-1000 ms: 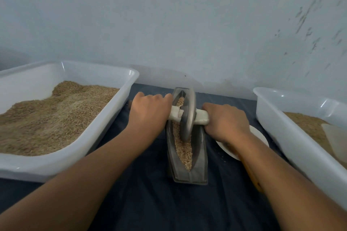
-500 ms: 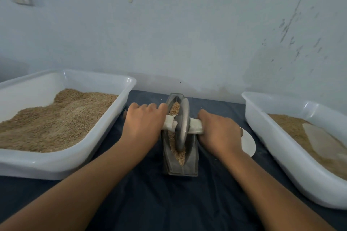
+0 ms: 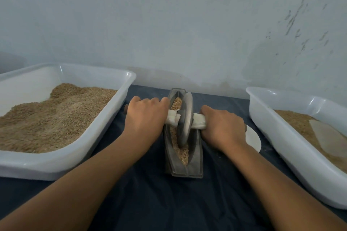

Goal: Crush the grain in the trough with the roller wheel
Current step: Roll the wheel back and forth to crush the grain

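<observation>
A narrow grey metal trough (image 3: 196,159) lies lengthwise on the dark cloth in the middle, holding brown grain (image 3: 183,153). A grey roller wheel (image 3: 185,119) stands upright in the trough, about midway along it. A white-wrapped axle (image 3: 199,121) runs through the wheel. My left hand (image 3: 144,116) grips the axle's left end and my right hand (image 3: 223,127) grips its right end. Grain shows both beyond and in front of the wheel.
A large white tub (image 3: 105,127) heaped with grain stands at the left. Another white tub (image 3: 281,137) with grain and a pale scoop (image 3: 328,137) is at the right. A small white dish (image 3: 253,138) lies under my right wrist. A wall rises close behind.
The wheel stays about midway along the trough. The view has shifted, so the trough sits differently in the frame. Both hands keep their grip on the axle.
</observation>
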The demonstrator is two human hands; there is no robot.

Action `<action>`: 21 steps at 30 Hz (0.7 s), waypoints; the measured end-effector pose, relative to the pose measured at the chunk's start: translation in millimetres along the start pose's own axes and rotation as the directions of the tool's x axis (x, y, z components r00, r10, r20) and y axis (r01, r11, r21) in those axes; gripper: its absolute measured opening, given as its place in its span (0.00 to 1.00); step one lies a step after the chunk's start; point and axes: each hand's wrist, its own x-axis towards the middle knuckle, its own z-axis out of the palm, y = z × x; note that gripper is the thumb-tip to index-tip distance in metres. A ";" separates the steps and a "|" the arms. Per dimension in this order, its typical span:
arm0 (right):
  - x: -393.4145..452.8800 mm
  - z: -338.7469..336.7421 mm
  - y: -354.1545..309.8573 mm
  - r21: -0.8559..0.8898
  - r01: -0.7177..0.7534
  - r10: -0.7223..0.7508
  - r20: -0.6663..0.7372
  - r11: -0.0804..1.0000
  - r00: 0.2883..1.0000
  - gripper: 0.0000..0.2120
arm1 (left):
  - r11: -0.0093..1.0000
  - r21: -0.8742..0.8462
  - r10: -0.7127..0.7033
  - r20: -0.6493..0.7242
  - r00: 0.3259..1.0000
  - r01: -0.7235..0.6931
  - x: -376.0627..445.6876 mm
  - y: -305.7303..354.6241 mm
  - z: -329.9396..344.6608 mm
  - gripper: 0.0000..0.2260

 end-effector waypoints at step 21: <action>63.1 0.4 10.0 0.113 0.077 -0.118 0.421 0.991 0.899 0.06 | 1.000 0.007 -0.003 -0.018 1.000 0.003 35.9 -6.5 26.6 0.11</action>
